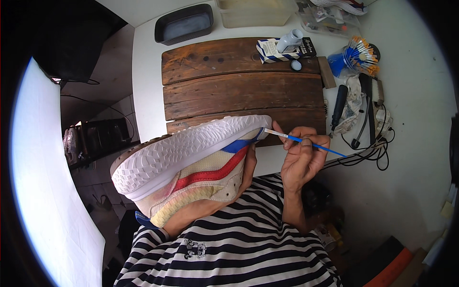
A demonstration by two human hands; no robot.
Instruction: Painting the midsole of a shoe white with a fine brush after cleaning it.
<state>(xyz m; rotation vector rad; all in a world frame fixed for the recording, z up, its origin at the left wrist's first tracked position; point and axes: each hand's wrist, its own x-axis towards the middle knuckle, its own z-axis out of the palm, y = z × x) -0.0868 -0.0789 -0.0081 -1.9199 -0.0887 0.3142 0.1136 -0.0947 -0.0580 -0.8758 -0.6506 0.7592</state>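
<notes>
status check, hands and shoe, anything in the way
Left hand inside sneaker, sole up. Right hand pinching blue brush, tip at toe edge. Nothing between brush and shoe.

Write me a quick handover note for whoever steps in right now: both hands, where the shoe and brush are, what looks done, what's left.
Left hand: inside or behind the sneaker, holding it up sole-out, toe toward the wooden board.
Right hand: pinching a thin blue-handled brush, tip at the toe edge beside the blue stripe.
Supplies: small open bottle on its box and its cap on the board; jar of spare brushes to the right.
Done: cannot tell how much is painted; sole looks white.
Left: probably the detail work at the toe; upper looks yellowed.
</notes>
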